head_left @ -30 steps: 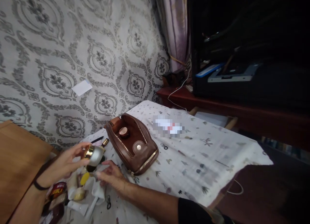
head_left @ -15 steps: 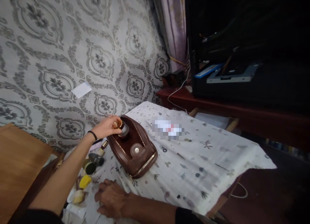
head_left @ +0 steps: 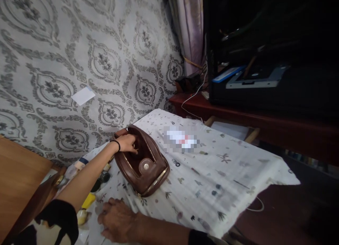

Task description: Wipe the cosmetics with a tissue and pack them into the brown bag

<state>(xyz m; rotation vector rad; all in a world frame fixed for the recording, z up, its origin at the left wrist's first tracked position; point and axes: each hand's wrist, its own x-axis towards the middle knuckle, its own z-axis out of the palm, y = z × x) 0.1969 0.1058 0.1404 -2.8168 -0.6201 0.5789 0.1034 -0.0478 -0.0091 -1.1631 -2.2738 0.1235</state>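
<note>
A brown leather bag (head_left: 155, 181) lies unzipped on the patterned cloth, its flap with a round metal snap folded over the opening. Inside the bag's mouth is my left hand (head_left: 126, 143), fingers bent and partly hidden by the bag. A small gold glint shows at those fingers, but what they hold is hidden. My right hand (head_left: 118, 218) rests palm down on the cloth in front of the bag, its fingers loosely bent and apart, with nothing in them. Left of it are a yellow item (head_left: 88, 200), a small cream-coloured container (head_left: 82, 216) and a dark green container (head_left: 105, 176).
A white cloth (head_left: 201, 183) with small prints covers the table. A blurred white item (head_left: 180, 137) lies right of the bag. Behind are a partly pulled-out drawer (head_left: 230, 130), a white cable (head_left: 194, 98) and a large dark screen (head_left: 265, 36). Wooden furniture (head_left: 22, 181) stands at left.
My left hand, which held a small grey container with a gold rim over the bag's opening, has gone down into the bag; the container is out of sight. My right hand stays on the cloth.
</note>
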